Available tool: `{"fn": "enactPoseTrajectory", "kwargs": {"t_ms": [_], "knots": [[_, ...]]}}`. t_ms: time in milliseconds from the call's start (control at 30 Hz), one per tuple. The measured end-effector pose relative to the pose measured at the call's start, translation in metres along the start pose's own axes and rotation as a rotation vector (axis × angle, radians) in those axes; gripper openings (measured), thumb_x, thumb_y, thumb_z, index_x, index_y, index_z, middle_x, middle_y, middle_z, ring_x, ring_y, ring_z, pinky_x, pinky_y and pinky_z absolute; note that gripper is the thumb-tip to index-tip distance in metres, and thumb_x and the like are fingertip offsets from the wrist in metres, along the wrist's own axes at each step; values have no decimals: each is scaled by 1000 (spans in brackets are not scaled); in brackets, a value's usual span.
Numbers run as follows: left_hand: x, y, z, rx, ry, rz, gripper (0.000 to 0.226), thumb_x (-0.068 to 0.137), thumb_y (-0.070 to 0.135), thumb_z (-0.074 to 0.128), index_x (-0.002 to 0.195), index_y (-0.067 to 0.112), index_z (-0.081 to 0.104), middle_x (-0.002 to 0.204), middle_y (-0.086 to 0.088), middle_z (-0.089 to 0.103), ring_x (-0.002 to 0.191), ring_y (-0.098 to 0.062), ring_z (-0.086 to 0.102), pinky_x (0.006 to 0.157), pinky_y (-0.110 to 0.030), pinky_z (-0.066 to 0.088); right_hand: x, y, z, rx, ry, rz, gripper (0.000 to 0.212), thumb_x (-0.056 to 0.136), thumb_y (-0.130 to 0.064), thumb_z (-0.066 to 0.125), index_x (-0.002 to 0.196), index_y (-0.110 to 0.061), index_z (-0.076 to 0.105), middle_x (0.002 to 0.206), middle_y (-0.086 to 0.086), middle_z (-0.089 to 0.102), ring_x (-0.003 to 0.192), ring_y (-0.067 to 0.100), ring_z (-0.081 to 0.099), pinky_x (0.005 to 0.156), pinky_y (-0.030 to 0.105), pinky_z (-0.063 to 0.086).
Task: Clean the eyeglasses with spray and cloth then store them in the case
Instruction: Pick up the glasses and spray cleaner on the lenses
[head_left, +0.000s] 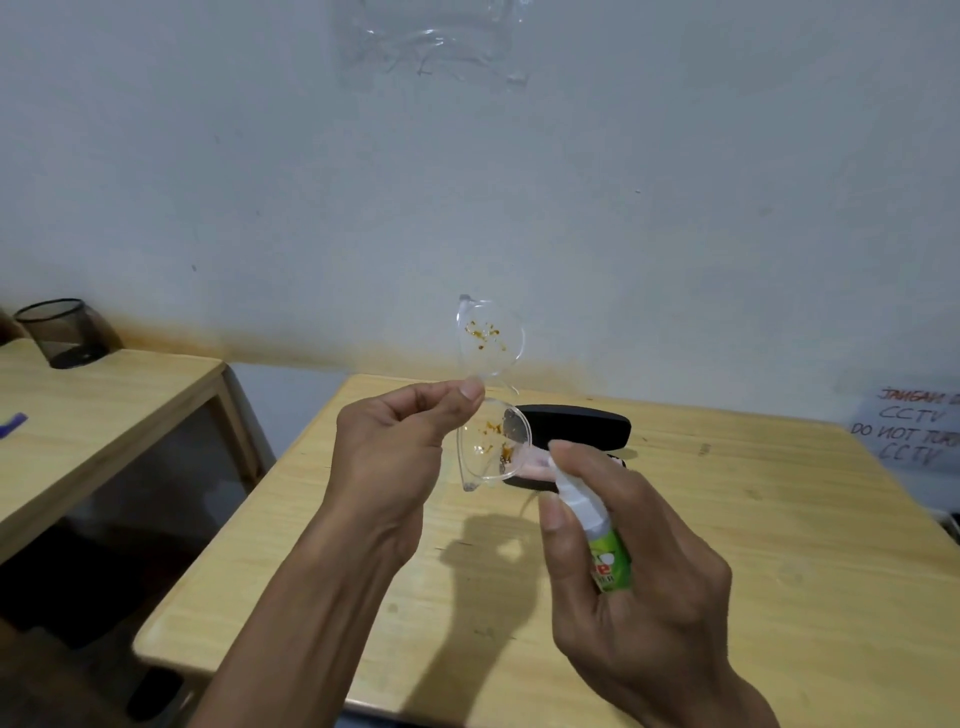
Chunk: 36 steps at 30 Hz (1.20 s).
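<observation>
Pinching the glasses (491, 395) at the bridge between thumb and forefinger, my left hand (395, 452) holds them upright above the bench (753, 545), both lenses smeared with orange specks. My right hand (639, 571) is wrapped around the spray (597, 530), forefinger on the nozzle, which points at the lower lens. Behind them the black case (582, 428) lies open on the bench.

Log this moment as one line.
left hand: holds smudged eyeglasses | right hand: aims spray bottle | case: open on table
</observation>
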<state>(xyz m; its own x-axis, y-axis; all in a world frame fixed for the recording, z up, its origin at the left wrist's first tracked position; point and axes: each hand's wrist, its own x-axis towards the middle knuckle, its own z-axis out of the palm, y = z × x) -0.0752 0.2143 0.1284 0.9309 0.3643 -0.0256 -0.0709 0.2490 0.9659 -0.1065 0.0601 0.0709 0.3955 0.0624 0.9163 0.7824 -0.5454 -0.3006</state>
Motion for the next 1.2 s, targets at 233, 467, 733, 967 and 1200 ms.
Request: {"fn": "enactPoseTrajectory", "kwargs": {"t_ms": [233, 467, 733, 967, 1200], "knots": [[2, 13, -4, 14, -19, 95, 6, 82, 15, 73, 85, 10, 73, 81, 3, 74, 63, 15, 63, 65, -11, 44, 30, 15, -7, 848, -125, 987, 12, 97, -19, 62, 103, -29, 65, 66, 2, 59, 33, 14, 32, 37, 16, 30], [0, 17, -8, -7, -69, 150, 3, 83, 9, 70, 80, 9, 71, 72, 8, 73, 62, 11, 65, 52, 1, 44, 51, 42, -1, 1180, -335, 1182, 26, 83, -26, 61, 109, -22, 61, 65, 6, 52, 27, 9, 27, 31, 10, 23], [-1, 16, -8, -44, -79, 134, 3, 83, 9, 69, 82, 8, 71, 73, 5, 72, 62, 11, 65, 49, 0, 43, 47, 39, 1, 1178, -290, 1172, 19, 90, -23, 59, 109, -18, 61, 64, 7, 52, 26, 9, 29, 33, 11, 23], [-2, 8, -10, 3, -153, 147, 8, 72, 16, 71, 75, 9, 70, 79, -2, 68, 63, 7, 62, 55, 0, 43, 58, 40, -2, 1182, -214, 1165, 15, 94, -26, 57, 107, -25, 63, 65, 4, 53, 28, 8, 30, 34, 12, 21], [-5, -7, -9, 21, -228, 125, 7, 70, 15, 71, 69, 9, 68, 86, -9, 62, 64, 2, 58, 56, -2, 42, 69, 32, 7, 1193, -108, 1154, 10, 99, -23, 54, 98, -26, 63, 64, 4, 53, 28, 9, 29, 36, 14, 17]]}}
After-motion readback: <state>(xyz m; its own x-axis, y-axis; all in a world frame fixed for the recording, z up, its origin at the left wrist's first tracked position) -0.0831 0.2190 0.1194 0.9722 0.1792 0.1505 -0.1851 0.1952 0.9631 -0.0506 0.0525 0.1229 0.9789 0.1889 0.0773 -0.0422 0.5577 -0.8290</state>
